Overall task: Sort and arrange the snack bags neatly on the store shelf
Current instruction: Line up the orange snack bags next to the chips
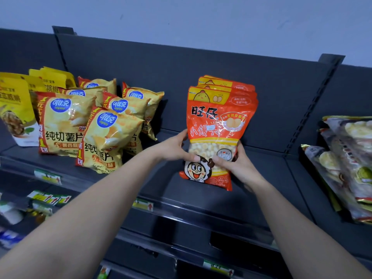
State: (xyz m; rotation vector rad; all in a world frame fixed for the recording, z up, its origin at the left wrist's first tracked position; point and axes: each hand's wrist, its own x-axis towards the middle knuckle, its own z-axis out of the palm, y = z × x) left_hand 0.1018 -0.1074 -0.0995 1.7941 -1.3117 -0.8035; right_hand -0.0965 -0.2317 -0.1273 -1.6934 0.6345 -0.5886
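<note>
The orange snack bag (219, 125), front one of an upright stack, stands on the dark store shelf (201, 196) with both hands clasping its lower half: the left hand (177, 148) closes its grip along the left edge with the thumb laid across the front, and the right hand (239, 164) does the same at the right edge, thumb pressing just under the clear window. Neither grip is released; both are grasping this bag, and it looks as though it is being squared against the orange bags behind it (227, 83), whose tops show in a close, nearly aligned fan. By that reading this group is almost settled. The bag is glossy, stiff-looking film, flat-faced with a sealed top strip and a see-through panel showing small pale round biscuits. To the left, well apart across bare shelf, the yellow chip bags (112, 135) are puffed like pillows, crinkled and shiny, and they lean at differing angles, some overlapping; these probably remain to be straightened. Further left, the yellow walnut pouches (16, 105) are flat and stand roughly in a row. At the right edge, on the neighbouring shelf section, the foil bags (346, 162) lie tilted and slumped on one another, likely also waiting for tidying.
</note>
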